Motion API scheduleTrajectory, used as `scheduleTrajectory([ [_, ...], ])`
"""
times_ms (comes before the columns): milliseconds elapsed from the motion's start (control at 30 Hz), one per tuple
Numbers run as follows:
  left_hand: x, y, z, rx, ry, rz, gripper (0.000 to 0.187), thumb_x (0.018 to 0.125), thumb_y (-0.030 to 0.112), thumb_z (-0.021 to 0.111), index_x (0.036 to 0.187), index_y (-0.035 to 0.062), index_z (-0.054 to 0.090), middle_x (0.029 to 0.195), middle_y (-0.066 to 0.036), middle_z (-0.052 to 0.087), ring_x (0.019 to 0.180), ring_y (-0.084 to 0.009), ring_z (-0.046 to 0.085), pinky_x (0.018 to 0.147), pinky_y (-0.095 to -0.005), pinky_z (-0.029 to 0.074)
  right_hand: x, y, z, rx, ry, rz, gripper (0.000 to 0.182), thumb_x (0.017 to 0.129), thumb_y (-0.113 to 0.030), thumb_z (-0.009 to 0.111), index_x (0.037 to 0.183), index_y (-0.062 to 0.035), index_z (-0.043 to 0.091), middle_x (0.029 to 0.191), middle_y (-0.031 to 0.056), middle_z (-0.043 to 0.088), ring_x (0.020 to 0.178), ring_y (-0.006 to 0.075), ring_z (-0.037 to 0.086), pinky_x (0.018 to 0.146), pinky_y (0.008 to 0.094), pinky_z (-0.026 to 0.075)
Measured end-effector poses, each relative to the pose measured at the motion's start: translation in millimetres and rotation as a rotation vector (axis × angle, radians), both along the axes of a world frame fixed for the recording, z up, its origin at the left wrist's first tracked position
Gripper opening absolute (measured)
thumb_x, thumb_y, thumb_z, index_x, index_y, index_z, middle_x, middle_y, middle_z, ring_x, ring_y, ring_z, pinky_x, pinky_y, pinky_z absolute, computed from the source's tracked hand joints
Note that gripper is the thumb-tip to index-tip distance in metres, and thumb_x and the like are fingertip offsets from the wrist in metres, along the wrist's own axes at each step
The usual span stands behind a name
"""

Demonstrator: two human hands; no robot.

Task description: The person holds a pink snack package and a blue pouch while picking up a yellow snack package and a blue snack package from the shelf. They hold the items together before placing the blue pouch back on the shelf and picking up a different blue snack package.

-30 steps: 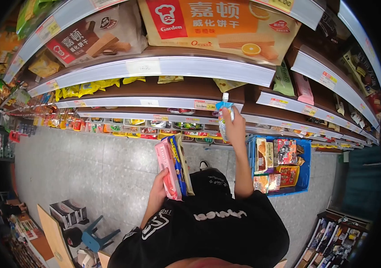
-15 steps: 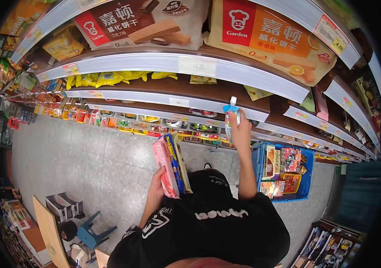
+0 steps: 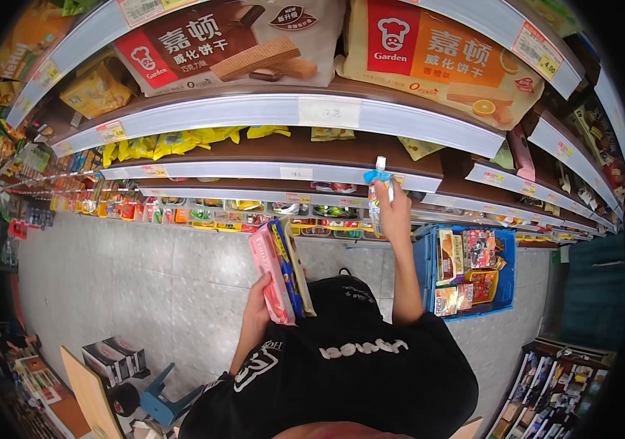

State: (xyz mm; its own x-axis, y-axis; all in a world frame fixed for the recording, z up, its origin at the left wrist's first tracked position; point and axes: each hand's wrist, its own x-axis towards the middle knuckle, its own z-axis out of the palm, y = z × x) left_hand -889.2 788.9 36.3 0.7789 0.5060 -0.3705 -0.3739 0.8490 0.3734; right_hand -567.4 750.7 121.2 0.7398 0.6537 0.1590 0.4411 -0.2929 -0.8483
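Observation:
My left hand (image 3: 257, 298) is closed around several flat snack packs held upright together: a pink pack (image 3: 271, 274), a blue pack (image 3: 288, 267) and a pale yellowish one (image 3: 299, 272). Higher up and to the right, my right hand (image 3: 391, 207) grips a small white-capped pouch (image 3: 375, 197) with a blue top. The pouch stands upright in front of the lower shelf edge (image 3: 320, 173). Behind it, on the brown shelf, lie yellow packs (image 3: 173, 144) to the left and a pale green pack (image 3: 420, 148) to the right.
Large Garden wafer bags (image 3: 239, 47) fill the upper shelf. A blue crate (image 3: 506, 289) with boxed snacks sits on the floor at the right. At the lower left are a blue stool (image 3: 162, 395), a black-and-white box (image 3: 113, 360) and a wooden panel (image 3: 85, 391).
The view has shifted slightly, so the shelves and crate appear a little displaced. Both hands keep their hold; the right hand and pouch are slightly left of where they were.

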Motion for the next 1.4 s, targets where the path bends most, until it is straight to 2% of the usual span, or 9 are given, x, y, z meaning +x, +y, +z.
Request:
scheduleTrajectory([
  [267,-11.5,8.2,-5.0,-0.089,-0.047,0.010,0.070,0.088,0.034,0.059,0.143,0.0000,0.031,0.135,-0.029,0.047,0.123,-0.0394,0.051,0.103,-0.0504,0.042,-7.6,6.8,5.5,0.009,0.070,0.022,0.063,0.093,-0.048,0.053,0.116,0.0106,0.057,0.090,0.0282,0.066,0.086,0.0361,0.067,0.077,0.0385,0.049],
  [333,-13.6,8.8,-6.1,0.010,-0.001,-0.005,0.076,0.089,0.042,0.056,0.145,0.0002,0.028,0.137,-0.033,0.043,0.126,-0.0425,0.046,0.106,-0.0515,0.039,-4.9,7.8,-5.0,-0.001,0.097,0.016,0.062,0.093,-0.047,0.053,0.116,0.0104,0.057,0.090,0.0275,0.066,0.086,0.0347,0.067,0.078,0.0378,0.049],
  [533,-25.5,10.3,-4.3,-0.069,-0.106,0.043,0.071,0.088,0.036,0.059,0.143,-0.0009,0.031,0.134,-0.030,0.048,0.121,-0.0393,0.052,0.102,-0.0493,0.044,-12.7,15.1,-3.9,0.082,0.095,0.014,0.058,0.094,-0.046,0.054,0.115,0.0089,0.058,0.082,0.0244,0.066,0.076,0.0322,0.066,0.073,0.0378,0.049],
  [733,-44.0,15.1,-18.3,-0.048,0.013,0.029,0.077,0.087,0.041,0.059,0.145,-0.0002,0.029,0.137,-0.032,0.043,0.128,-0.0413,0.045,0.106,-0.0514,0.039,-26.2,19.8,7.2,0.008,-0.048,-0.002,0.056,0.094,-0.046,0.053,0.112,0.0065,0.060,0.080,0.0242,0.065,0.076,0.0355,0.065,0.072,0.0399,0.048],
  [833,-56.5,16.2,-20.6,-0.025,-0.003,0.042,0.076,0.087,0.040,0.059,0.144,-0.0004,0.029,0.137,-0.031,0.044,0.128,-0.0413,0.045,0.105,-0.0520,0.039,-31.8,24.8,-0.8,0.052,-0.192,-0.066,0.056,0.094,-0.047,0.053,0.108,0.0066,0.059,0.079,0.0260,0.065,0.078,0.0414,0.065,0.071,0.0430,0.048],
  [933,-74.6,16.9,-29.5,-0.048,0.017,0.088,0.075,0.087,0.039,0.059,0.144,-0.0002,0.029,0.136,-0.031,0.044,0.128,-0.0413,0.045,0.105,-0.0521,0.039,-40.3,32.4,-0.3,0.020,-0.152,-0.015,0.057,0.094,-0.048,0.052,0.109,0.0067,0.059,0.079,0.0269,0.064,0.078,0.0426,0.065,0.069,0.0429,0.048],
  [1033,-102.8,18.7,-74.5,-0.088,0.080,0.117,0.075,0.088,0.039,0.059,0.144,0.0001,0.030,0.136,-0.031,0.044,0.128,-0.0413,0.045,0.105,-0.0521,0.039,-59.9,43.6,9.3,0.016,-0.125,-0.007,0.056,0.094,-0.047,0.052,0.108,0.0065,0.059,0.074,0.0272,0.063,0.075,0.0436,0.064,0.066,0.0439,0.047],
  [1133,-100.3,16.7,-39.5,-0.047,0.020,0.145,0.074,0.088,0.039,0.059,0.144,0.0002,0.030,0.136,-0.031,0.044,0.128,-0.0414,0.045,0.105,-0.0521,0.039,-76.0,58.3,9.7,0.011,-0.134,0.012,0.055,0.094,-0.046,0.052,0.107,0.0064,0.059,0.072,0.0275,0.062,0.073,0.0447,0.063,0.065,0.0450,0.047],
  [1400,-120.2,9.4,-37.2,-0.056,-0.006,0.228,0.075,0.087,0.039,0.060,0.144,0.0007,0.030,0.136,-0.031,0.044,0.127,-0.0418,0.046,0.105,-0.0521,0.039,-104.3,89.6,11.5,-0.003,-0.162,0.134,0.053,0.094,-0.046,0.052,0.105,0.0063,0.060,0.074,0.0284,0.062,0.075,0.0466,0.062,0.066,0.0464,0.047],
])
